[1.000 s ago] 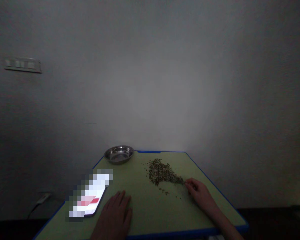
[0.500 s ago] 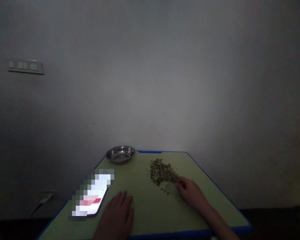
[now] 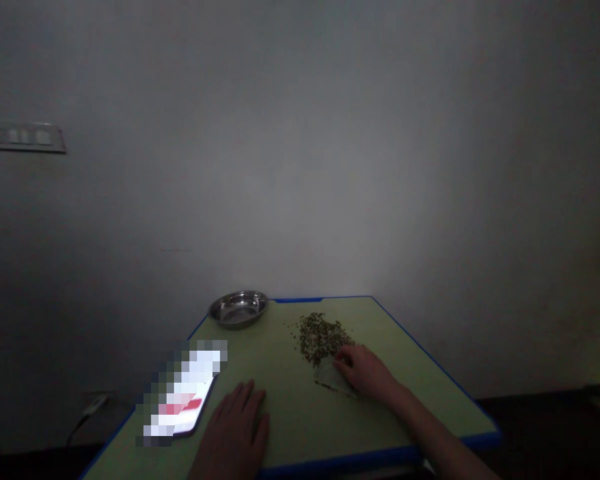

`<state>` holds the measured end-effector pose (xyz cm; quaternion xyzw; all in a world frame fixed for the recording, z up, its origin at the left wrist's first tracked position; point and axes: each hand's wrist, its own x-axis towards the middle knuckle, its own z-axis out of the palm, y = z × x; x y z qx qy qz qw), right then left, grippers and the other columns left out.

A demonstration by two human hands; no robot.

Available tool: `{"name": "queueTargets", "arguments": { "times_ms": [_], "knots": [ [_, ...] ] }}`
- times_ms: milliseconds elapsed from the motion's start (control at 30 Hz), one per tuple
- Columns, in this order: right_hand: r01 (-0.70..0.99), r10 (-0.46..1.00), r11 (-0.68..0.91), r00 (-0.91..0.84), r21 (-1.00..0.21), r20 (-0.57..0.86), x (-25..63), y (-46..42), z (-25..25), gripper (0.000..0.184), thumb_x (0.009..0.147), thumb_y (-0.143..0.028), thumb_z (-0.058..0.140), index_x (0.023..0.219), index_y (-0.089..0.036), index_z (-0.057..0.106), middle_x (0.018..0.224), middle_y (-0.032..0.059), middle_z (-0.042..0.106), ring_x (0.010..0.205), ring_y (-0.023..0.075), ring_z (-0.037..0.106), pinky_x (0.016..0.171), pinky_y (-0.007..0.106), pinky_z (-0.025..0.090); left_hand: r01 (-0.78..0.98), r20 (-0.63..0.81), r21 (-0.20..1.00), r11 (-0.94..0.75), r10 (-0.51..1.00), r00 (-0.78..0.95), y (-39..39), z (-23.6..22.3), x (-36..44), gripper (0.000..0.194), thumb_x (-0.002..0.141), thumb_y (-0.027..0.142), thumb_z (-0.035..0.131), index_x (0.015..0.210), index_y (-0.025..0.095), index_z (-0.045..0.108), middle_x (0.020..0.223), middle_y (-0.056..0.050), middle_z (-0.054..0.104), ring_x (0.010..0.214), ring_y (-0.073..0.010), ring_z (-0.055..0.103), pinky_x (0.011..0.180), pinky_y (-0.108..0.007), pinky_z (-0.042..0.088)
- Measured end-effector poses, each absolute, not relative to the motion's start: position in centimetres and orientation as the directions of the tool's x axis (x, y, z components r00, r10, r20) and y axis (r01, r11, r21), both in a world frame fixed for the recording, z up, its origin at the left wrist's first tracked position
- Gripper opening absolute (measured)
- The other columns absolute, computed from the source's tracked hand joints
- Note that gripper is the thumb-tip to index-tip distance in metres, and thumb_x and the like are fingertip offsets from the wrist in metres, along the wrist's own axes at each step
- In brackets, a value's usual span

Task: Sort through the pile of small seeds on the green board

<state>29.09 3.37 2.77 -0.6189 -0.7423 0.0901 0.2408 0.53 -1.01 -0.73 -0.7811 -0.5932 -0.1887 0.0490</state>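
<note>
Small brown-green seeds or beans lie in a loose heap on the pale green tabletop, a few scattered at its left. At the near edge of the heap my right hand is closed, thumb and fingers pinched together. Right beneath its fingertips is a thin see-through piece, like clear plastic, with a line of seeds along its near edge. Whether it is a bag or a sheet I cannot tell. My left hand rests flat on the table, fingers stretched out and holding nothing, beside a phone.
A shiny steel bowl stands at the far left corner. The lit phone, partly blurred out, lies along the left edge. Blue trim borders the table, and a grey wall rises behind it.
My right hand has shifted left and slightly toward me, its fingers now over the near edge of the heap. The see-through piece shows more plainly. My left hand has stayed in place.
</note>
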Motion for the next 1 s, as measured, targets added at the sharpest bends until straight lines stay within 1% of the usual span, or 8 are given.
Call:
{"name": "queueTargets", "arguments": {
  "times_ms": [133, 267, 467, 667, 767, 1000],
  "knots": [
    [0.862, 0.96, 0.243, -0.149, -0.444, 0.236, 29.4, 3.7, 3.2, 0.017, 0.083, -0.025, 0.054, 0.085, -0.02, 0.07, 0.086, 0.0054, 0.072, 0.079, 0.018, 0.063, 0.066, 0.024, 0.037, 0.95, 0.33, 0.151, -0.275, 0.92, 0.214, -1.2, -0.4, 0.7, 0.042, 0.086, 0.035, 0.043, 0.122, 0.023, 0.061, 0.136, -0.008, 0.056, 0.127, -0.0266, 0.051, 0.107, -0.047, 0.041],
    [0.867, 0.965, 0.218, -0.121, -0.449, 0.234, 30.2, 3.9, 3.3, 0.016, 0.083, -0.024, 0.054, 0.084, -0.018, 0.069, 0.083, 0.0054, 0.071, 0.075, 0.0175, 0.062, 0.063, 0.024, 0.037, 0.952, 0.304, 0.15, -0.266, 0.929, 0.211, -1.3, 0.0, 0.9, 0.043, 0.086, 0.034, 0.043, 0.123, 0.023, 0.06, 0.137, -0.009, 0.055, 0.128, -0.0272, 0.049, 0.107, -0.049, 0.039],
    [0.86, 0.964, 0.215, -0.113, -0.462, 0.239, 29.8, 4.3, 3.0, 0.016, 0.083, -0.024, 0.055, 0.085, -0.018, 0.069, 0.085, 0.0059, 0.071, 0.077, 0.0175, 0.062, 0.065, 0.024, 0.037, 0.957, 0.264, 0.137, -0.254, 0.941, 0.212, -1.5, 0.5, 1.1, 0.045, 0.087, 0.034, 0.039, 0.125, 0.02, 0.059, 0.139, -0.011, 0.052, 0.13, -0.028, 0.047, 0.108, -0.05, 0.037],
    [0.882, 0.956, 0.23, -0.127, -0.411, 0.263, 28.2, 4.6, 3.6, 0.014, 0.085, -0.026, 0.055, 0.086, -0.019, 0.068, 0.083, 0.0043, 0.07, 0.076, 0.0165, 0.061, 0.064, 0.024, 0.034, 0.949, 0.315, 0.148, -0.278, 0.923, 0.221, -1.3, -0.3, 0.8, 0.044, 0.087, 0.036, 0.041, 0.124, 0.022, 0.06, 0.137, -0.01, 0.055, 0.129, -0.0276, 0.049, 0.107, -0.05, 0.039],
    [0.897, 0.955, 0.226, -0.127, -0.38, 0.268, 27.4, 5.0, 3.8, 0.015, 0.085, -0.029, 0.055, 0.087, -0.02, 0.067, 0.086, 0.0044, 0.07, 0.079, 0.0175, 0.061, 0.064, 0.024, 0.034, 0.949, 0.345, 0.145, -0.28, 0.913, 0.216, -1.0, -0.9, 0.6, 0.042, 0.086, 0.036, 0.042, 0.122, 0.023, 0.061, 0.137, -0.009, 0.056, 0.128, -0.0271, 0.049, 0.107, -0.049, 0.04],
    [0.91, 0.94, 0.258, -0.159, -0.324, 0.303, 25.5, 6.4, 4.1, 0.016, 0.086, -0.027, 0.055, 0.089, -0.018, 0.068, 0.091, 0.0078, 0.071, 0.086, 0.0204, 0.062, 0.069, 0.026, 0.036, 0.954, 0.31, 0.134, -0.268, 0.926, 0.217, -1.1, -0.5, 0.6, 0.044, 0.086, 0.037, 0.04, 0.123, 0.024, 0.06, 0.137, -0.009, 0.055, 0.127, -0.0278, 0.05, 0.107, -0.049, 0.04]
  ]
}}
